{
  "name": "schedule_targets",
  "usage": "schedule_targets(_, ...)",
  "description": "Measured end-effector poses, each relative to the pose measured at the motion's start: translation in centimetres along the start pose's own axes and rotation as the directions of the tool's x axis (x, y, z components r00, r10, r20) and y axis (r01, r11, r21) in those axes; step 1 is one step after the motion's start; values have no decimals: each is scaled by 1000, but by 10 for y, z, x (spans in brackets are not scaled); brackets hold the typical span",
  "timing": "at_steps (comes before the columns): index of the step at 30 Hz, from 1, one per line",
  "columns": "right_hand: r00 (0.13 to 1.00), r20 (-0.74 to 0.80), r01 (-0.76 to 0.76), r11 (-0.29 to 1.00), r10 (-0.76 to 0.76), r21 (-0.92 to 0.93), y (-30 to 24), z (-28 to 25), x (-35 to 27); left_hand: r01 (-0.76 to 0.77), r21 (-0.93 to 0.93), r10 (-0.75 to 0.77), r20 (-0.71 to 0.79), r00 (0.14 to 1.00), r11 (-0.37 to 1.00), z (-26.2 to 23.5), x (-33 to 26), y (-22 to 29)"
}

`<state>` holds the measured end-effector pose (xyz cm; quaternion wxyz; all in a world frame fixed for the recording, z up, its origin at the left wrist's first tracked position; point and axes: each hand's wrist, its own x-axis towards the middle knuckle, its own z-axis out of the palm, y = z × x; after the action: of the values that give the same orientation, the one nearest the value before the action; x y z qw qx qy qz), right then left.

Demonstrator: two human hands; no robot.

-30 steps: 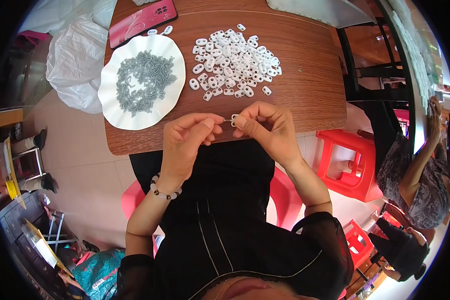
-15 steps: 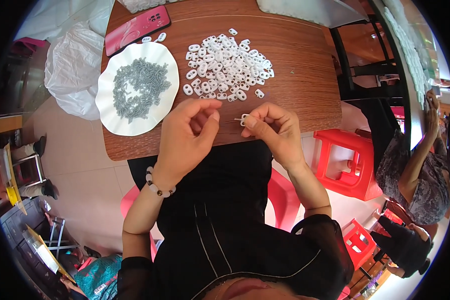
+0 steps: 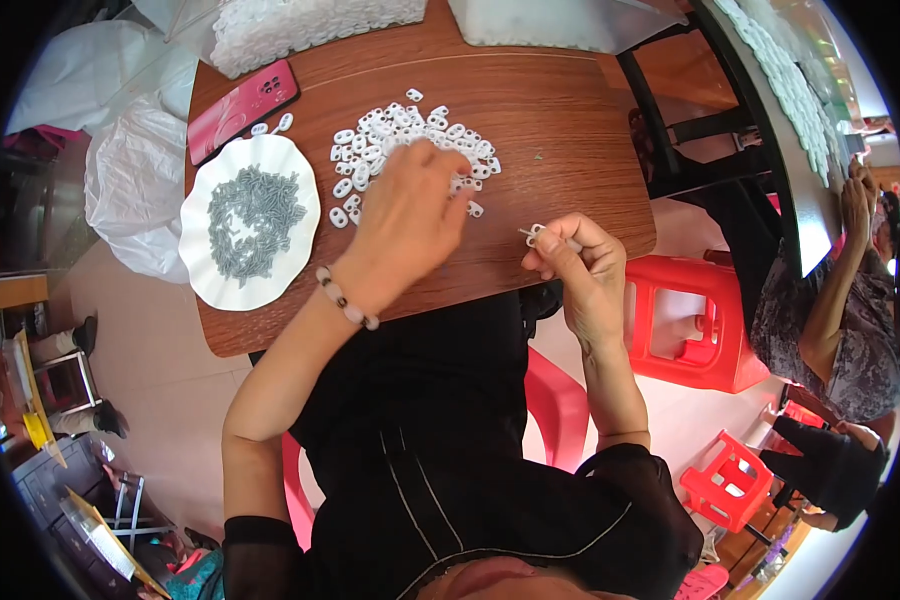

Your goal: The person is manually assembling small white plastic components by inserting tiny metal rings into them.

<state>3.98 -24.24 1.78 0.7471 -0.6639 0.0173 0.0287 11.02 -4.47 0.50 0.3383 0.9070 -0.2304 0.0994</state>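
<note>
My left hand [image 3: 410,220] reaches over the heap of small white oval plastic pieces with two holes each [image 3: 372,128]. Its thumb and forefinger stand slightly apart above the heap's right side; the other fingertips are hidden. To the right, above the table's front edge, my right hand [image 3: 580,260] pinches one white two-hole piece [image 3: 536,232], from which a thin grey pin sticks out leftward. At the left, a white wavy-rimmed plate [image 3: 202,205] bears many short grey pins [image 3: 254,222].
A pink phone [image 3: 238,115] lies at the table's far left, with two loose white pieces beside it. Clear containers of white pieces [image 3: 315,30] stand at the back. Red stools [image 3: 685,345] are at the right, and a white plastic bag [image 3: 135,190] hangs at the left.
My left hand has moved away from my right hand, forward onto the white heap. My right hand keeps its pinch on the white piece and has shifted slightly right. The view has shifted too.
</note>
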Motion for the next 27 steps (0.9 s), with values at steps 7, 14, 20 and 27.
schedule_targets(7, 1000, 3, -17, 1000, 17, 3, 1, 5, 0, -208, 121, 197, 98, 975, 971, 4, 32, -16)
schedule_targets(14, 998, 55, -18, 999, 16, 41, 2, 8, 1, -113, 199, 82, 157, 984, 973, -18, 25, -34)
schedule_targets(20, 994, 92, -59, 997, 55, 42, 4, 15, 3, -128, 154, 117, 82, 990, 980, -15, 18, -27)
schedule_targets(27, 993, 110, -57, 997, 50, 60, 3, 18, 0, -189, 233, 151, 172, 973, 954, 18, 34, -3)
